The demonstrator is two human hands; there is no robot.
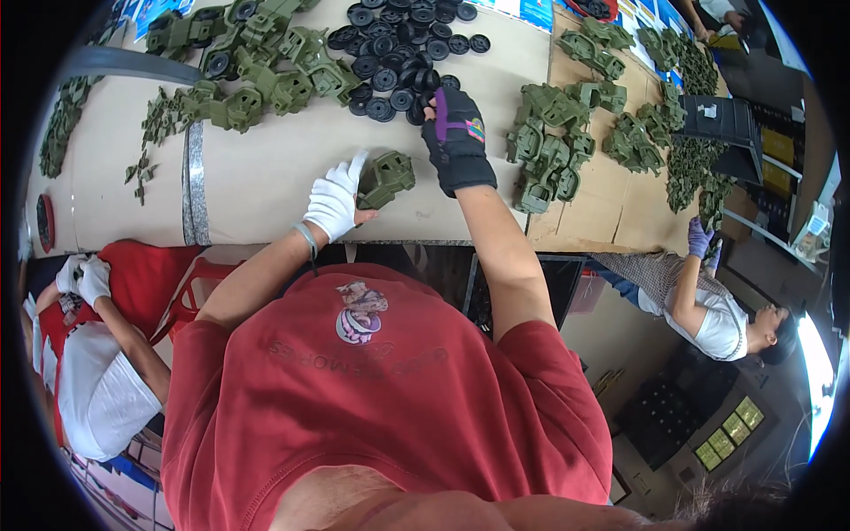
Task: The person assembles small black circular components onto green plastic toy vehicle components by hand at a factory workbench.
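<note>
The green plastic part [387, 178] was a blocky, hollow moulded shell in olive green, with open cavities and ribbed walls, lying on the pale table [257, 177] near its front edge. The left hand [336, 202], in a white glove, had its grip closed on the part's left side, fingers over the top and thumb beneath. The right hand [456, 137], in a black and purple glove, reached farther out, its fingertips pinched together on one black wheel [428, 99] at the near edge of the heap of black wheels [403, 40]. A pile of like green shells [549, 146] lay just right of that arm, and larger assembled green pieces [257, 66] crowded the far left. Co-workers sat at both sides: white-gloved hands [84, 276] at the left, a purple-gloved hand [699, 237] at the right.
</note>
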